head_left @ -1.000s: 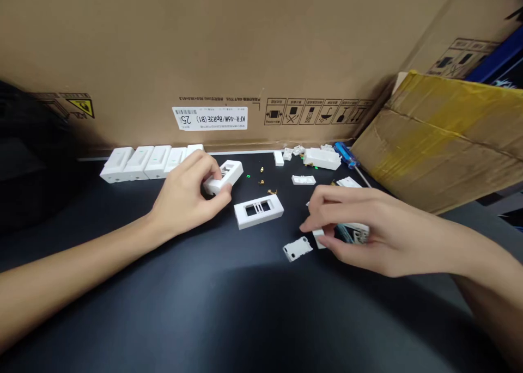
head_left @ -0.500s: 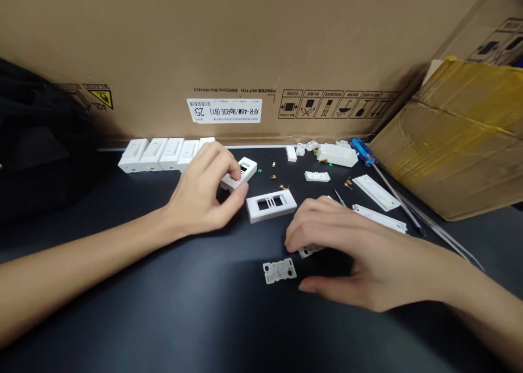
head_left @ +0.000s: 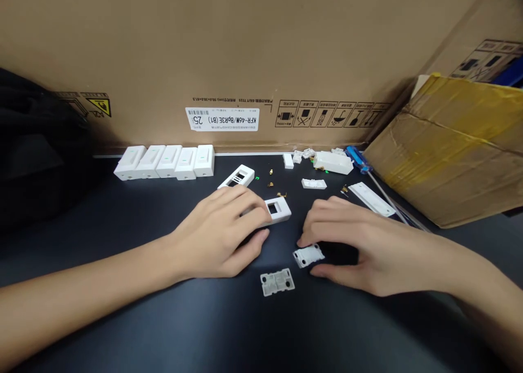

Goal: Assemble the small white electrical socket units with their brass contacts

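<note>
My left hand (head_left: 229, 228) is closed around the left end of a white switch housing (head_left: 281, 209) with rectangular openings; its fingers hide part of it. Beyond that hand lies a second white housing (head_left: 241, 174). My right hand (head_left: 347, 242) is curved over a small white plate with holes (head_left: 309, 255). Its fingertips are at the plate's far edge, while the thumb is apart from them, close to the near edge. Another small greyish plate with holes (head_left: 278, 282) lies flat on the table in front.
Several white switches (head_left: 169, 160) stand in a row at the back left. Small brass pieces (head_left: 270, 184), a white strip (head_left: 314, 183), a white block (head_left: 333, 162) and a long white cover (head_left: 371, 199) lie behind. A blue-handled screwdriver (head_left: 357, 158) leans near a taped carton (head_left: 453, 150).
My left hand has left the farther housing and moved toward me and right onto the nearer one. My right thumb has come closer to the small plate, which now shows more.
</note>
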Tool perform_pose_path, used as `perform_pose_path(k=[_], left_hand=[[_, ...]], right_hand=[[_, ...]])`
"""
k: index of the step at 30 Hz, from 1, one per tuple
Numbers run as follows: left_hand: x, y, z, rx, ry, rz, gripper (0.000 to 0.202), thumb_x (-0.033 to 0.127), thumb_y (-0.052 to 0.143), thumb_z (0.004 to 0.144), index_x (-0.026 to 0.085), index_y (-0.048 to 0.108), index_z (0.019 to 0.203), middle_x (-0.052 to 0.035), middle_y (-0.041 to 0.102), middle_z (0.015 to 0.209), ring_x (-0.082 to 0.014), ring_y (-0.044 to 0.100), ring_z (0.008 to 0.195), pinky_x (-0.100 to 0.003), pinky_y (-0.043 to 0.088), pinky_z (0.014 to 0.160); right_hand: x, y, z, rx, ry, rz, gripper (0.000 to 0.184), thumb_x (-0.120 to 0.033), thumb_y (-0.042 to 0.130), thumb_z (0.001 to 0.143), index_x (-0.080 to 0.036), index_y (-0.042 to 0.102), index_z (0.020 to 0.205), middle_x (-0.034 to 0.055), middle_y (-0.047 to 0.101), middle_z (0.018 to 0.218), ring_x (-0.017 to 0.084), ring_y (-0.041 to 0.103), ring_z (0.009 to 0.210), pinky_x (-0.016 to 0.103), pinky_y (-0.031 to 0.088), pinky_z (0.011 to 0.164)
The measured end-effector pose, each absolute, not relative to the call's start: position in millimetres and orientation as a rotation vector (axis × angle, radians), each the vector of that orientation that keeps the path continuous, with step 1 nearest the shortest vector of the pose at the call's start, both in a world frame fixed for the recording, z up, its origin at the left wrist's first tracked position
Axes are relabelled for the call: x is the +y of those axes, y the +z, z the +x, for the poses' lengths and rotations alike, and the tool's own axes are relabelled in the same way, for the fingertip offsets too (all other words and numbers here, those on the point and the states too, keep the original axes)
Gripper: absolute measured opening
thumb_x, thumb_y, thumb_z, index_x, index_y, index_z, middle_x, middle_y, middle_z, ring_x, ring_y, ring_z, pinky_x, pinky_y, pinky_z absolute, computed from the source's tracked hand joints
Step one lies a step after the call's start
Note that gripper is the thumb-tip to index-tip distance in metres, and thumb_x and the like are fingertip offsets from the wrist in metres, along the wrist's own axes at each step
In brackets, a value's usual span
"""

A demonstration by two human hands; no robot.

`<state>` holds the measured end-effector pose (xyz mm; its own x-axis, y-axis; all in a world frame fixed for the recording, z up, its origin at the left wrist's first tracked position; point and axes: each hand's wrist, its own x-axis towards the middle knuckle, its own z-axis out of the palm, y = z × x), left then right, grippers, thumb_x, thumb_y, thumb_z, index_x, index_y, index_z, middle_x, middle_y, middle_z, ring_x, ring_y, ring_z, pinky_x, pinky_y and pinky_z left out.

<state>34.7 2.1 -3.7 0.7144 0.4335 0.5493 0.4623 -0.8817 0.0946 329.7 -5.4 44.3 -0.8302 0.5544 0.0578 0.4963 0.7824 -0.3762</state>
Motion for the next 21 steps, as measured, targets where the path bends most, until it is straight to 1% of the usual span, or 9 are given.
perform_pose_path(k=[1,4,6,8,10,13,16,19,21], left_hand=[[2.9,-3.6,34.7,-0.77,-0.898,-2.85,0.015,0.021,0.056,0.106,0.016,0.07,0.105,-0.0066,0.074,0.104,-0.0228,0.065,0.092,-0.039,0.049,0.08],[3.6,-3.5,35.4,-0.815,-0.904,-2.794,0.015,0.019,0.056,0.105,0.016,0.067,0.095,-0.0049,0.069,0.09,-0.0214,0.059,0.082,-0.037,0.044,0.073],[3.5,-3.4,35.6,-0.833,-0.893,-2.784,0.016,0.018,0.055,0.103,0.017,0.067,0.093,-0.0039,0.067,0.085,-0.0207,0.056,0.079,-0.037,0.043,0.072],[3.2,-3.2,35.8,-0.836,-0.885,-2.775,0.017,0.017,0.055,0.103,0.017,0.066,0.09,-0.0035,0.066,0.083,-0.0203,0.054,0.077,-0.037,0.042,0.071],[3.2,-2.9,36.1,-0.837,-0.873,-2.767,0.018,0.018,0.054,0.103,0.017,0.066,0.089,-0.0036,0.065,0.083,-0.0202,0.053,0.076,-0.037,0.042,0.07],[3.2,-2.8,36.7,-0.838,-0.86,-2.747,0.018,0.018,0.054,0.104,0.017,0.066,0.09,-0.0039,0.066,0.083,-0.0202,0.054,0.077,-0.037,0.043,0.071],[3.0,-2.8,37.3,-0.841,-0.862,-2.718,0.018,0.017,0.053,0.102,0.017,0.065,0.089,-0.0036,0.065,0.081,-0.02,0.053,0.076,-0.037,0.042,0.07],[2.5,-2.1,37.2,-0.828,-0.887,-2.712,0.016,0.018,0.053,0.1,0.017,0.063,0.088,-0.0034,0.064,0.08,-0.0202,0.053,0.075,-0.038,0.042,0.069],[2.1,-1.1,36.9,-0.795,-0.924,-2.721,0.013,0.018,0.054,0.1,0.018,0.063,0.09,-0.0036,0.065,0.081,-0.0203,0.054,0.075,-0.038,0.043,0.07]], right_hand=[[-5.7,44.3,330.3,-2.818,0.527,-0.839,0.011,-0.028,0.073,0.099,-0.024,0.075,0.109,0.003,0.075,0.099,0.021,0.067,0.095,0.035,0.05,0.083],[-3.8,43.4,331.7,-2.774,0.462,-0.904,0.025,-0.027,0.062,0.105,-0.022,0.075,0.125,0.0041,0.075,0.101,0.019,0.069,0.092,0.033,0.051,0.081],[-1.0,42.4,331.7,-2.731,0.435,-0.93,0.026,-0.027,0.057,0.107,-0.022,0.074,0.126,0.0033,0.074,0.1,0.017,0.069,0.086,0.031,0.051,0.076],[2.0,40.8,330.7,-2.67,0.449,-0.942,0.017,-0.028,0.058,0.107,-0.023,0.073,0.114,0.0011,0.072,0.094,0.014,0.065,0.079,0.028,0.049,0.072],[5.2,38.2,329.4,-2.59,0.46,-0.984,0.01,-0.03,0.062,0.105,-0.023,0.067,0.101,-0.0001,0.071,0.09,0.014,0.063,0.076,0.028,0.048,0.07],[10.4,33.1,329.7,-2.595,0.378,-1.08,0.016,-0.031,0.063,0.102,-0.023,0.06,0.089,0.0016,0.071,0.089,0.018,0.062,0.08,0.033,0.047,0.074],[15.6,28.9,332.4,-2.646,0.224,-1.143,0.022,-0.037,0.066,0.098,-0.024,0.059,0.083,0.0055,0.072,0.091,0.025,0.064,0.09,0.041,0.047,0.083],[19.4,25.0,328.6,-2.518,0.106,-1.194,0.024,-0.043,0.065,0.102,-0.023,0.063,0.09,0.0091,0.073,0.096,0.029,0.065,0.097,0.046,0.048,0.088],[20.1,21.5,319.5,-2.457,0.055,-1.201,0.022,-0.04,0.059,0.107,-0.02,0.069,0.107,0.0119,0.076,0.106,0.031,0.066,0.105,0.048,0.049,0.093]])
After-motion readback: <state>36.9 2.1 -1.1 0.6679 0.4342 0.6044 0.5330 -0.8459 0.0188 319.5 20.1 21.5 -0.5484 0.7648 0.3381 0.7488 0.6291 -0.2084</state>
